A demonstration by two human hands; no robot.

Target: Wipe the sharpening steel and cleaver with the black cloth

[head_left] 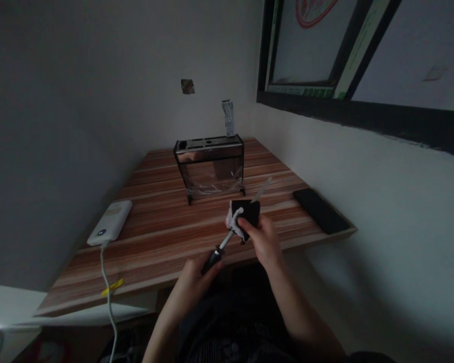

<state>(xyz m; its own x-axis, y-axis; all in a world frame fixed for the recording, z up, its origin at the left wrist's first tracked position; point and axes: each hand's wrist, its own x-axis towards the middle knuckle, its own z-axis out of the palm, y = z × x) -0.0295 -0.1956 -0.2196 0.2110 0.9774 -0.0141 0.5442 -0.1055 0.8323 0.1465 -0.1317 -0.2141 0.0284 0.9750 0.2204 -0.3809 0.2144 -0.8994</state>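
My left hand (196, 277) is closed around the dark handle of a sharpening steel (225, 241), a long pale rod slanting up and to the right. Further up the rod, my right hand (265, 237) grips a black square pad (249, 209) with a crumpled white cloth (232, 219) against its left side. My right thumb presses on the front of the pad. The middle of the rod is hidden by the pad and cloth, and its far end shows beyond them. Both hands are over the front edge of the table.
On the wood-grain table (155, 217) stands a knife block (212, 171) with clear sides and a plastic-wrapped item (229, 117) sticking up from it. A white power bank (110, 222) with a cable (105, 272) lies left, near yellow tape (113, 286). A black phone (321, 209) lies right, by the wall.
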